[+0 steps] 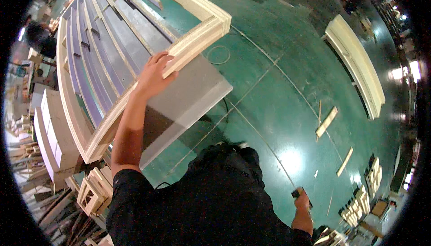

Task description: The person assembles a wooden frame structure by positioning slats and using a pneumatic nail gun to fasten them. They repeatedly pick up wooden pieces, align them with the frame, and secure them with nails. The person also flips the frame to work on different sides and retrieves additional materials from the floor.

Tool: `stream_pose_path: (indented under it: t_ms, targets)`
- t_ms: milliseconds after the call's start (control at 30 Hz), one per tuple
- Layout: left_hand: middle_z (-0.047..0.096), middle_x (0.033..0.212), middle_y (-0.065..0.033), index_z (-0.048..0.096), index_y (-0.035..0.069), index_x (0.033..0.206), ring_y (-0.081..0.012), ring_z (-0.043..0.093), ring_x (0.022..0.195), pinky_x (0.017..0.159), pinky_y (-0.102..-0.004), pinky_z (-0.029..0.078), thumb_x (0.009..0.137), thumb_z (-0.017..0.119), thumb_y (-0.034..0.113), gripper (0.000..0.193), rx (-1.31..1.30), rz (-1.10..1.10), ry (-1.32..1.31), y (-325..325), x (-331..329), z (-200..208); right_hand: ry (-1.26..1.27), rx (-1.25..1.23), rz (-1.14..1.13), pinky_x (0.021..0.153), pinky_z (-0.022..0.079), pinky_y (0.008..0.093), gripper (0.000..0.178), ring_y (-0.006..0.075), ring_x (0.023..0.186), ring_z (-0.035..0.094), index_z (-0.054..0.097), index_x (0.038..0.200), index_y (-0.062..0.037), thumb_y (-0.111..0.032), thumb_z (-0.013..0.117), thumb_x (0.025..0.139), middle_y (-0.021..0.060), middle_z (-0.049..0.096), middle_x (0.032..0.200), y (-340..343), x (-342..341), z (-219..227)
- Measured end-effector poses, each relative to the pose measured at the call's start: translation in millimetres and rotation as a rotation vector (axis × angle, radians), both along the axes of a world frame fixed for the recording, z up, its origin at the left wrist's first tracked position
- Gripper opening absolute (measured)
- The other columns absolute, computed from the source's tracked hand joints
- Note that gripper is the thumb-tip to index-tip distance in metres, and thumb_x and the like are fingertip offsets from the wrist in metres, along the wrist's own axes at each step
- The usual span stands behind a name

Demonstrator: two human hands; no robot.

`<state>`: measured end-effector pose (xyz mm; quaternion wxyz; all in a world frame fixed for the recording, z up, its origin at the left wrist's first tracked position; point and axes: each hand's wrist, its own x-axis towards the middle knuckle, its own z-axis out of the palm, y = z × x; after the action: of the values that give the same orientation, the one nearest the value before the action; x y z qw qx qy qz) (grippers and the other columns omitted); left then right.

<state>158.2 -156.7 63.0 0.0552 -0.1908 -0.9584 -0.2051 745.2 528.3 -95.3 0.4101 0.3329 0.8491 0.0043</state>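
A large pale wooden frame [197, 41] with long inner slats [117, 32] lies at the upper left on a grey tabletop [193, 86]. My left hand [155, 74] grips its near rail, fingers over the top and thumb on the near side. At the lower right, out to my side, my right hand [302, 201] is closed round a small dark tool [295, 194]. Its dark parts show on both sides of the fingers, and I cannot make out its kind. This hand is well apart from the frame.
A long pale panel [357, 66] lies on the green floor [256, 120] at the right. Wood strips [326, 122] and stacked pieces [357, 206] lie nearer. A looped cord [219, 55] lies beyond the table. White boxes [50, 129] and timber [58, 212] crowd the left.
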Motion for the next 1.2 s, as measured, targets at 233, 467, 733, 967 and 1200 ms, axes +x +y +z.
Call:
stream_pose_path:
  t_ms: [233,467,733,967,1200]
  targets:
    - [0.055,0.142,-0.0165,0.06,0.006,0.133,-0.0392,0.052,0.129,0.108,-0.0472,0.044,0.089,0.072,0.032,0.052,-0.025,0.095,0.074,138,-148,-20,0.322,-0.103,-0.451,0.093,0.055,0.0494,0.064,0.041,0.114,0.065,0.051,0.14,-0.0097,-0.007,0.071,0.078,0.0225,0.068,0.122,215,-179,-75]
    - [0.06,0.136,-0.0168,0.065,0.006,0.125,-0.0414,0.058,0.118,0.101,-0.0488,0.047,0.088,0.072,0.028,0.044,0.054,0.357,0.032,165,-190,-72,0.458,-0.207,0.248,0.095,0.052,0.0518,0.056,0.0455,0.112,0.063,0.056,0.138,-0.0113,-0.016,0.068,0.083,0.0241,0.068,0.118,268,-594,-96]
    - [0.07,0.099,-0.0176,0.073,0.004,0.092,-0.0353,0.067,0.093,0.082,-0.0451,0.052,0.087,0.074,0.027,0.023,0.221,0.657,-0.408,176,-218,-9,0.553,-0.262,0.631,0.096,0.049,0.0498,0.06,0.0423,0.118,0.06,0.053,0.138,-0.0091,-0.014,0.074,0.082,0.0221,0.064,0.128,194,-1039,4]
    - [0.064,0.076,-0.0159,0.064,0.001,0.079,-0.0366,0.064,0.073,0.067,-0.0443,0.051,0.088,0.072,0.021,0.024,0.195,0.9,-0.186,154,-376,10,0.674,-0.428,0.791,0.091,0.049,0.0519,0.055,0.0461,0.112,0.062,0.057,0.137,-0.0132,-0.009,0.07,0.083,0.0231,0.068,0.119,150,-1276,-6]
    - [0.066,0.09,-0.0138,0.065,0.004,0.094,-0.0327,0.067,0.085,0.078,-0.0425,0.054,0.089,0.069,0.013,0.01,0.314,0.624,-0.216,167,-587,13,0.506,-0.697,0.899,0.092,0.05,0.0489,0.053,0.0446,0.113,0.062,0.059,0.134,-0.0152,-0.014,0.072,0.083,0.0212,0.068,0.121,5,-1467,11]
